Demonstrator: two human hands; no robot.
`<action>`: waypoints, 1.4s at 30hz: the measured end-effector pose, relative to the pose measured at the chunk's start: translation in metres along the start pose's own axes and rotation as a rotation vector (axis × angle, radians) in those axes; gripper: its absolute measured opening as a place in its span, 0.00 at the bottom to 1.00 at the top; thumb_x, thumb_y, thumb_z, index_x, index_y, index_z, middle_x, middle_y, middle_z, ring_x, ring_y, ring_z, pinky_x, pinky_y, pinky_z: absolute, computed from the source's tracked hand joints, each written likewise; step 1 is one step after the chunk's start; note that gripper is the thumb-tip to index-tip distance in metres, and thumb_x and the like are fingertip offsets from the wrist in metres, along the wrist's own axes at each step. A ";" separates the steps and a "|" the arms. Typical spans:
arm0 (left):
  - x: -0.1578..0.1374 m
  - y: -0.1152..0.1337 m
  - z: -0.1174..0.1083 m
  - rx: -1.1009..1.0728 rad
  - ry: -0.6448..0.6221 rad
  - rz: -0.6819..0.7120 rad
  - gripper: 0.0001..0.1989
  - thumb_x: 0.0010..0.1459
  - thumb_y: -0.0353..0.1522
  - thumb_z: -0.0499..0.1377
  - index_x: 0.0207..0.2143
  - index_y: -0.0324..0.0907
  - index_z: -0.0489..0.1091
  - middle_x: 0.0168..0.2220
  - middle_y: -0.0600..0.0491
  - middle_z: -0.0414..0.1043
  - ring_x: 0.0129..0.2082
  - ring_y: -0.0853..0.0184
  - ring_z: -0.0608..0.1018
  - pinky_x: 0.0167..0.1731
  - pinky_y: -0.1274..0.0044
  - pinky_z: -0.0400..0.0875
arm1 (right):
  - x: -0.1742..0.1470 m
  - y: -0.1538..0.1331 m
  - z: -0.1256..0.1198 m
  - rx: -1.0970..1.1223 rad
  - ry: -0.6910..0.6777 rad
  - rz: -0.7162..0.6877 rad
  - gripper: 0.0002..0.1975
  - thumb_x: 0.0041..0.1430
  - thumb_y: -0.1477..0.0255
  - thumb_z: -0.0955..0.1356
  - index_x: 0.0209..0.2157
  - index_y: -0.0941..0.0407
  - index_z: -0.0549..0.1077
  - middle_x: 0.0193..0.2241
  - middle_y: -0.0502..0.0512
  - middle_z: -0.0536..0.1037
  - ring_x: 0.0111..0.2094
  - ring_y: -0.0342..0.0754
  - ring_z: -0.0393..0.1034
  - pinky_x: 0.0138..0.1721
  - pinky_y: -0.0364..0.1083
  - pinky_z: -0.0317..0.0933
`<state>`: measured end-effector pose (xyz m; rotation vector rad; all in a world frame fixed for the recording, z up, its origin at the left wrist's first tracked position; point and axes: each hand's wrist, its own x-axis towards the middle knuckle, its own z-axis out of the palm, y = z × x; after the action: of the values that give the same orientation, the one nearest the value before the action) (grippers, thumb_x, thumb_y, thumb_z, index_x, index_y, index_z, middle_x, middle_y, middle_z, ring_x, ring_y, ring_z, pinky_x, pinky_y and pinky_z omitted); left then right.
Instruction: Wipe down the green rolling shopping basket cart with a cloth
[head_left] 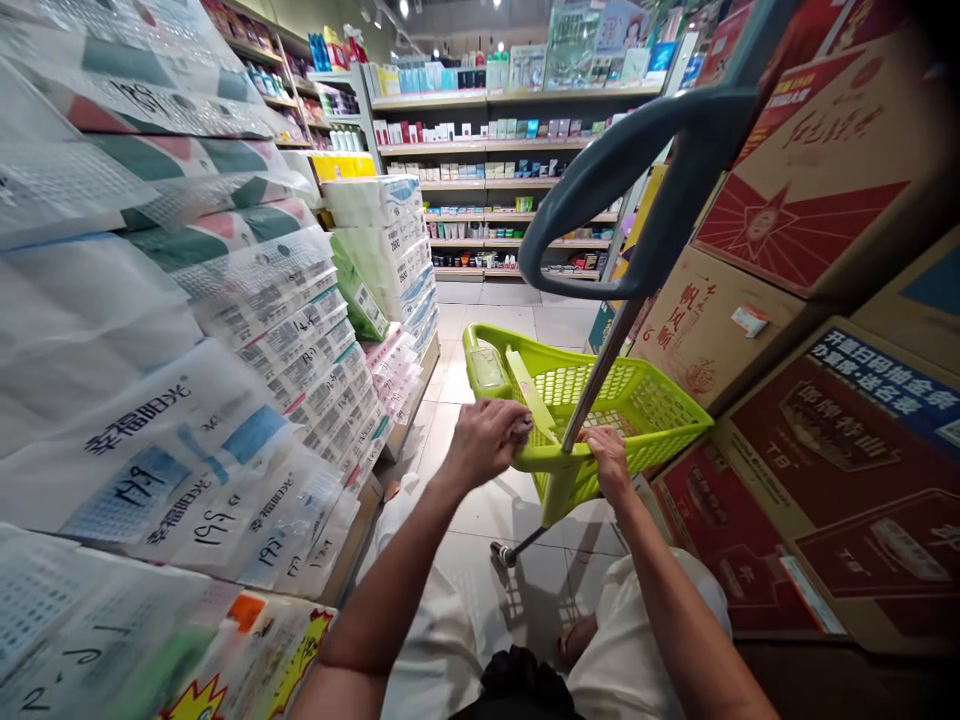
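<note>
Green basket gripped at its near rim

Nearest, at seven and five o'clock, are the legs of white trousers. Just below the dial's centre, at six o'clock, the left hand is closed over the basket's near-left corner, fingers curled together; their tips are hard to make out, so I cannot tell whether they also pinch something small. Toward four o'clock the right hand has its fingers bent over the rim, just beside a metal pole. The basket lies between three and five o'clock, with a wheel below it at six. The pole rises to a dark grey loop handle at one to two o'clock. Stacked cartons fill three to four o'clock; plastic-wrapped packs are piled at eight to ten. Farthest, at twelve, stand shelves of small boxed goods.
</note>
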<state>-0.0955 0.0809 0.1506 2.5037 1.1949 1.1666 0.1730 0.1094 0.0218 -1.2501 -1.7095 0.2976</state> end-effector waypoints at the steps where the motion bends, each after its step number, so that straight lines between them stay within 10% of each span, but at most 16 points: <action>1: 0.012 -0.004 -0.003 0.040 -0.065 -0.003 0.13 0.59 0.29 0.59 0.45 0.48 0.77 0.44 0.48 0.81 0.47 0.54 0.76 0.51 0.60 0.68 | 0.000 -0.001 -0.001 -0.010 0.004 0.002 0.22 0.70 0.64 0.55 0.28 0.51 0.73 0.36 0.53 0.81 0.43 0.54 0.68 0.52 0.55 0.54; 8: 0.047 -0.003 0.015 0.030 -0.355 -0.049 0.04 0.53 0.33 0.62 0.27 0.46 0.75 0.25 0.53 0.75 0.26 0.63 0.74 0.45 0.68 0.70 | 0.002 0.000 0.001 -0.036 0.026 -0.020 0.22 0.70 0.65 0.55 0.29 0.51 0.75 0.35 0.53 0.80 0.42 0.53 0.68 0.50 0.54 0.55; 18: -0.019 0.041 0.045 -0.091 0.084 0.152 0.12 0.67 0.38 0.57 0.47 0.50 0.79 0.47 0.46 0.80 0.48 0.58 0.81 0.53 0.64 0.73 | -0.001 0.024 -0.018 0.032 0.117 0.000 0.23 0.67 0.62 0.53 0.23 0.51 0.68 0.32 0.56 0.77 0.42 0.54 0.67 0.50 0.54 0.60; 26: -0.054 0.022 0.115 -0.082 0.604 0.259 0.09 0.67 0.37 0.58 0.46 0.49 0.76 0.47 0.45 0.76 0.53 0.58 0.80 0.53 0.60 0.75 | -0.041 -0.026 -0.027 -0.127 0.500 0.007 0.15 0.69 0.63 0.58 0.46 0.53 0.71 0.50 0.63 0.76 0.55 0.58 0.67 0.58 0.60 0.58; 34: -0.037 0.002 0.092 -0.001 0.415 0.243 0.09 0.68 0.39 0.59 0.47 0.48 0.74 0.47 0.45 0.77 0.52 0.59 0.79 0.59 0.58 0.69 | -0.045 -0.084 -0.022 -0.060 0.256 -0.211 0.16 0.70 0.69 0.57 0.45 0.50 0.75 0.43 0.57 0.80 0.51 0.54 0.73 0.58 0.57 0.59; 38: -0.025 0.010 0.077 0.065 0.551 -0.028 0.13 0.71 0.39 0.54 0.51 0.44 0.71 0.51 0.41 0.76 0.54 0.57 0.76 0.58 0.61 0.68 | -0.032 -0.086 -0.011 0.040 0.278 -0.190 0.17 0.71 0.68 0.56 0.39 0.51 0.74 0.38 0.55 0.79 0.46 0.53 0.73 0.55 0.54 0.60; 42: -0.042 0.023 0.095 0.020 0.584 0.050 0.12 0.72 0.36 0.52 0.50 0.44 0.71 0.52 0.42 0.72 0.57 0.59 0.74 0.59 0.63 0.69 | -0.028 -0.084 -0.001 0.100 0.376 -0.130 0.16 0.70 0.66 0.56 0.32 0.51 0.70 0.33 0.54 0.77 0.41 0.53 0.71 0.52 0.53 0.59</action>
<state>-0.0315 0.0541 0.0694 2.2803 1.2540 1.9950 0.1237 0.0479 0.0629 -1.0413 -1.4251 0.0624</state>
